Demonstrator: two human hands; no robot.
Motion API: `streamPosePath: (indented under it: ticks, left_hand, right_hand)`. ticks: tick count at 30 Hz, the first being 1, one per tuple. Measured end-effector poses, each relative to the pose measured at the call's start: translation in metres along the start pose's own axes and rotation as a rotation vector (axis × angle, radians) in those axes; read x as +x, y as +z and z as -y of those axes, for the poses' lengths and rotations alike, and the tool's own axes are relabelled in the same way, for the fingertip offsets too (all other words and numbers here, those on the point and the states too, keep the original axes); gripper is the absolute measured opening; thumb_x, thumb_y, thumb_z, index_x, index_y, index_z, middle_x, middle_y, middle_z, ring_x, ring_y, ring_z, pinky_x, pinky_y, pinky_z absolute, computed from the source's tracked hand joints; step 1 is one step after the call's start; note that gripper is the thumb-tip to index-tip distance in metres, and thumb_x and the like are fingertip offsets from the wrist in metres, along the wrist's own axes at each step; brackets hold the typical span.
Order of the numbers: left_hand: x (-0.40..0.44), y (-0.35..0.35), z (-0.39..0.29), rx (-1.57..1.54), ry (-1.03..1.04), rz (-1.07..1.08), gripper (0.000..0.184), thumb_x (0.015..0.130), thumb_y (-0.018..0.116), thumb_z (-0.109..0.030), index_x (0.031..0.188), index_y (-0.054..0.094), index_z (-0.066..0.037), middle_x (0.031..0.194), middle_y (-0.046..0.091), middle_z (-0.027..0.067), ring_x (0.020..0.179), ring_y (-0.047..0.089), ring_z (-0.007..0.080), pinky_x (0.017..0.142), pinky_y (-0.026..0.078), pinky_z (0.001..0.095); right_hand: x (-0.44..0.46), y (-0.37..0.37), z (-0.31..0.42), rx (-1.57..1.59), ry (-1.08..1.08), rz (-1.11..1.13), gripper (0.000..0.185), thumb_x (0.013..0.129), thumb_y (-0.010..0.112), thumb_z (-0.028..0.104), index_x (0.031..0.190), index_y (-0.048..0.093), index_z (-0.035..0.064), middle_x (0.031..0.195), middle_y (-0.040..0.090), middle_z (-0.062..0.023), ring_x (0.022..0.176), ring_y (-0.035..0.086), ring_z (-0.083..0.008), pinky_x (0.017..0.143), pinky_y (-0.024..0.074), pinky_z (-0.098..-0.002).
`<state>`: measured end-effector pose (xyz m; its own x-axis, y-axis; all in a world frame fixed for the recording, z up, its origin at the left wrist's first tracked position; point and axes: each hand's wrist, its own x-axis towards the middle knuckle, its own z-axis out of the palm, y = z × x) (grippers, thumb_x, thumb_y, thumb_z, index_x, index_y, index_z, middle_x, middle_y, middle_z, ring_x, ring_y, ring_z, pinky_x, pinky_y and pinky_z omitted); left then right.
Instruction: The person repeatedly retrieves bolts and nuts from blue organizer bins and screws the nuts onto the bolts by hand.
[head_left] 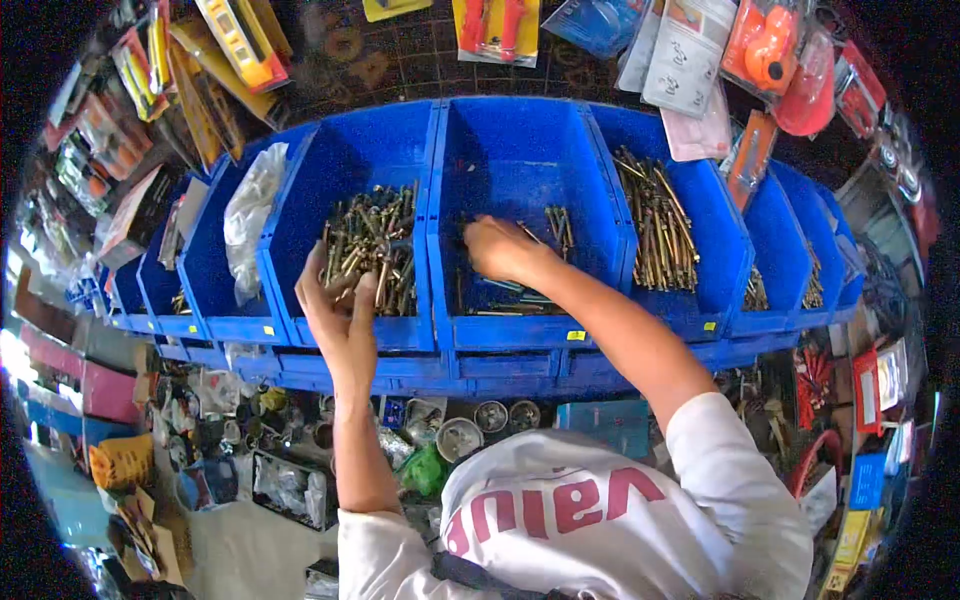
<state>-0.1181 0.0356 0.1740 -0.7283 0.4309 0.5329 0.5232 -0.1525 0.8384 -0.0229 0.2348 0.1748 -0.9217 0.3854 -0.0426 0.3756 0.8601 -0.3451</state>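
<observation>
My left hand (342,318) reaches over the front edge of a blue bin (370,130), its fingers apart at a heap of bolts (378,228). Whether a fingertip touches the bolts cannot be made out. Inside the neighbouring blue bin (515,130) to the right is my right hand (497,248), fingers curled closed; what they hold, if anything, is hidden. A few long bolts (561,230) lean near the right wall of that bin, and more lie flat along its front, partly under my forearm.
A third blue bin holds long bolts (660,225) on the right. At left, a plastic bag (250,220) lies in another bin. Packaged tools (765,45) hang above the row. Lower down stand round containers (460,438) and a green bag (424,470).
</observation>
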Motion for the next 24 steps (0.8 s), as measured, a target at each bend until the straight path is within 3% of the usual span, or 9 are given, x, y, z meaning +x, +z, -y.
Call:
streamPosePath:
  ticks: [2, 4, 8, 10, 14, 15, 17, 19, 24]
  left_hand:
    - [-0.010, -0.002, -0.001, -0.021, -0.027, 0.012, 0.052, 0.083, 0.064, -0.010, 0.130, 0.042, -0.005, 0.121, 0.041, 0.0106, 0.092, 0.055, 0.0155, 0.074, 0.047, 0.0250]
    - [-0.022, -0.006, 0.004, 0.029, 0.002, 0.038, 0.049, 0.083, 0.064, -0.010, 0.128, 0.043, -0.005, 0.119, 0.043, 0.0103, 0.091, 0.055, 0.0146, 0.074, 0.046, 0.0252]
    - [-0.048, -0.004, -0.013, -0.068, -0.082, 0.055, 0.027, 0.083, 0.061, -0.003, 0.108, 0.054, -0.001, 0.111, 0.048, 0.0098, 0.089, 0.053, 0.0167, 0.076, 0.045, 0.0259]
    - [-0.059, -0.002, -0.010, -0.118, -0.024, 0.123, 0.026, 0.082, 0.060, 0.000, 0.107, 0.055, -0.001, 0.106, 0.051, 0.0095, 0.085, 0.052, 0.0158, 0.074, 0.045, 0.0257]
    - [-0.074, 0.004, -0.026, -0.139, -0.106, 0.279, 0.020, 0.082, 0.062, -0.002, 0.101, 0.060, 0.001, 0.090, 0.055, 0.0068, 0.080, 0.051, 0.0127, 0.071, 0.043, 0.0229]
    - [-0.078, 0.007, -0.025, -0.210, -0.192, 0.315, 0.020, 0.083, 0.061, -0.003, 0.103, 0.060, 0.001, 0.090, 0.055, 0.0065, 0.080, 0.051, 0.0122, 0.071, 0.043, 0.0234]
    - [-0.082, 0.017, -0.028, -0.341, -0.330, 0.381, 0.024, 0.088, 0.056, -0.005, 0.111, 0.057, 0.002, 0.091, 0.057, 0.0067, 0.082, 0.052, 0.0116, 0.072, 0.045, 0.0248]
    - [-0.088, 0.030, -0.027, -0.474, -0.453, 0.393, 0.027, 0.090, 0.053, -0.006, 0.116, 0.054, 0.002, 0.093, 0.058, 0.0080, 0.085, 0.053, 0.0124, 0.073, 0.046, 0.0251]
    - [-0.097, 0.056, -0.028, -0.506, -0.396, 0.450, 0.026, 0.093, 0.050, -0.016, 0.112, 0.056, 0.002, 0.090, 0.060, 0.0058, 0.077, 0.053, 0.0111, 0.068, 0.044, 0.0250]
  right_hand:
    - [0.006, 0.007, -0.002, -0.044, 0.049, 0.016, 0.018, 0.075, 0.047, 0.000, 0.086, 0.060, -0.0043, 0.090, 0.060, -0.0288, 0.087, 0.060, -0.0427, 0.073, 0.0498, -0.0473]
    - [0.013, 0.020, -0.016, -0.065, 0.083, -0.011, 0.018, 0.077, 0.053, 0.008, 0.084, 0.060, -0.0072, 0.091, 0.059, -0.0307, 0.091, 0.059, -0.0434, 0.076, 0.0482, -0.0481]
    - [0.011, 0.017, -0.015, 0.074, 0.212, -0.143, 0.022, 0.073, 0.058, 0.004, 0.091, 0.054, -0.0075, 0.092, 0.059, -0.0299, 0.091, 0.058, -0.0443, 0.075, 0.0474, -0.0499]
    - [0.019, 0.027, -0.027, 0.047, 0.207, -0.105, 0.027, 0.071, 0.061, 0.004, 0.095, 0.051, -0.0060, 0.089, 0.060, -0.0289, 0.089, 0.058, -0.0442, 0.073, 0.0467, -0.0505]
    - [-0.018, 0.010, -0.011, 0.208, 0.086, -0.368, 0.025, 0.073, 0.064, 0.008, 0.090, 0.050, -0.0028, 0.083, 0.060, -0.0244, 0.079, 0.061, -0.0386, 0.066, 0.0478, -0.0463]
    - [-0.031, 0.011, -0.013, 0.321, 0.025, -0.359, 0.025, 0.076, 0.066, 0.012, 0.089, 0.048, 0.0005, 0.077, 0.058, -0.0147, 0.067, 0.059, -0.0259, 0.059, 0.0491, -0.0381]
    - [-0.066, 0.012, -0.004, 0.945, 0.105, -0.222, 0.025, 0.080, 0.065, 0.009, 0.094, 0.045, 0.0031, 0.073, 0.056, -0.0087, 0.063, 0.057, -0.0171, 0.056, 0.0490, -0.0298]
    - [-0.098, 0.007, 0.012, 1.157, 0.061, -0.231, 0.024, 0.083, 0.062, 0.006, 0.096, 0.042, 0.0051, 0.076, 0.054, -0.0033, 0.065, 0.056, -0.0101, 0.055, 0.0483, -0.0257]
    - [-0.152, 0.025, 0.022, 1.378, 0.099, -0.191, 0.023, 0.081, 0.066, 0.008, 0.093, 0.048, 0.0052, 0.080, 0.055, -0.0038, 0.071, 0.055, -0.0104, 0.061, 0.0492, -0.0262]
